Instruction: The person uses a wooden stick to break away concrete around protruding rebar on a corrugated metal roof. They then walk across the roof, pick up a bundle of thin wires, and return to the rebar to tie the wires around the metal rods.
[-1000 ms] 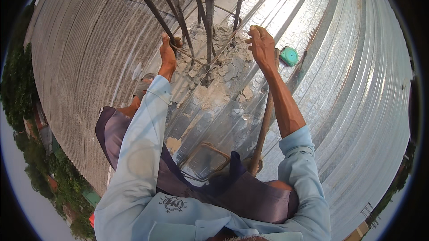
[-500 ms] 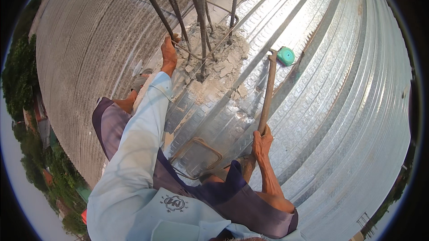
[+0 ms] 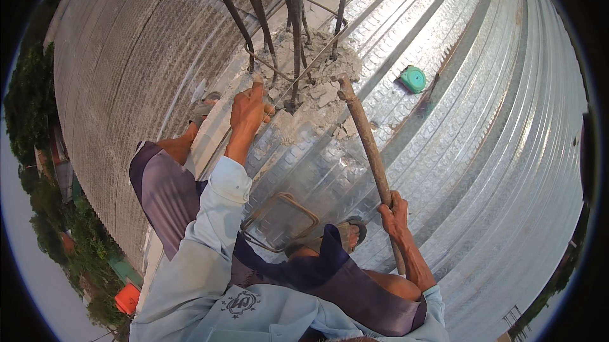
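Nearest, a bent rusty wire rectangle (image 3: 279,221) lies on the corrugated metal roof (image 3: 482,171). The right hand (image 3: 394,210) is clenched around a long rusty iron bar (image 3: 368,152), its tip in the broken grey concrete stump (image 3: 317,88). The left hand (image 3: 248,109) grips a concrete chunk beneath dark upright rebar rods (image 3: 295,31). A small green round container (image 3: 413,79) lies beyond.

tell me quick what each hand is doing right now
Left hand: fingers curled, resting on broken concrete beside the rebar; grip unclear.
Right hand: closed around the long wooden handle.
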The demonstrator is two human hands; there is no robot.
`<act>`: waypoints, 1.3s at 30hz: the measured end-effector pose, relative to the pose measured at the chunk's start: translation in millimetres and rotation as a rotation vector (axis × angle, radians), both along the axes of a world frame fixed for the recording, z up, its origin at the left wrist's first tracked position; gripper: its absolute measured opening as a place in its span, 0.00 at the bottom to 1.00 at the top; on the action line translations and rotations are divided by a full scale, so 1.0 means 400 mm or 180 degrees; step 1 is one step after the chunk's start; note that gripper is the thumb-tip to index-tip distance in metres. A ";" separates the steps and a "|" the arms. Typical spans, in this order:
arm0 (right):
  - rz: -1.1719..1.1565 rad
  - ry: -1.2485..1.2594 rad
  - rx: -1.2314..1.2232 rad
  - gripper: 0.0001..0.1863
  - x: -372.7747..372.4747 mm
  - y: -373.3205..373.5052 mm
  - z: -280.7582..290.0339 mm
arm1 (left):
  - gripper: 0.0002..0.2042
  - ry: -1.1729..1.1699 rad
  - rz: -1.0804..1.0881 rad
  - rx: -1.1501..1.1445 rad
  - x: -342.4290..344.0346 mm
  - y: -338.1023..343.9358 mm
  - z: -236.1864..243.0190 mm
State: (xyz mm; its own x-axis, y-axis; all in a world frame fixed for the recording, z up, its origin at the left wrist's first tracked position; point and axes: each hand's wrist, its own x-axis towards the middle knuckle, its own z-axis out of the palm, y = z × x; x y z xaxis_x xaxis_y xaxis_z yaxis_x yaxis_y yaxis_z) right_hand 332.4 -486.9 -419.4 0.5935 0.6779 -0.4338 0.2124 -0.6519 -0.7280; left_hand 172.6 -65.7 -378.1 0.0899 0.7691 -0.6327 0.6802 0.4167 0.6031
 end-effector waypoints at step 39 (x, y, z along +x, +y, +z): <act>0.0431 0.1713 -0.0449 0.30 0.247 0.327 0.157 | 0.29 -0.1794 0.0752 0.1870 0.108 0.268 -0.307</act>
State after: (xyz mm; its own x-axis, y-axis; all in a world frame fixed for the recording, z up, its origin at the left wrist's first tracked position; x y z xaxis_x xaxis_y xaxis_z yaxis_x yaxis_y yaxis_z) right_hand 431.2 -356.2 -356.6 0.1757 0.6461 -0.7428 -0.0757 -0.7434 -0.6645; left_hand 215.9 41.5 -501.1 0.0676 0.9972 -0.0332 0.1473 0.0229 0.9888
